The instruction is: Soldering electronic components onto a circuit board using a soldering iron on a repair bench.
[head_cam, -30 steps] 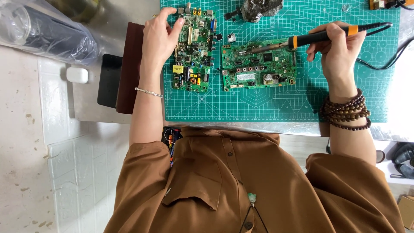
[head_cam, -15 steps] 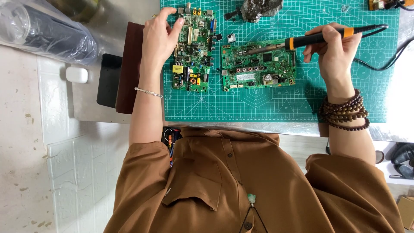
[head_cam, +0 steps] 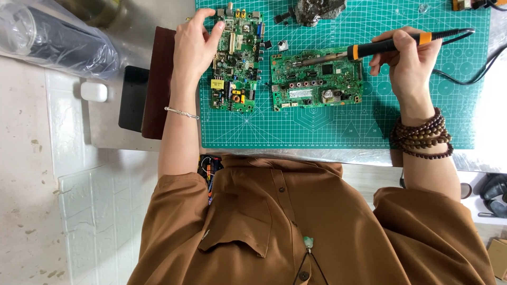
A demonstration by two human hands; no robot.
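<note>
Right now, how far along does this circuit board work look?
Set up: two green boards lie on the cutting mat. In hand: the right hand holds the soldering iron with its tip over the wider circuit board, while the left hand rests on the taller circuit board. Left: I cannot tell which joints are finished; loose small parts lie between the boards.

Work surface: a metal-topped table [head_cam: 132, 138] of dull silver finish, lit evenly by soft daylight, with faint reflections along its near edge. Covering: a green cutting mat [head_cam: 338, 132] with a white grid, laid flat over the table's right part. Floor: pale square tiles [head_cam: 31, 174], stained and speckled, seen to the left of the table and below it. At lower right, a strip of the same floor with dark shoes [head_cam: 494, 192] and a cardboard corner [head_cam: 499, 256].
</note>
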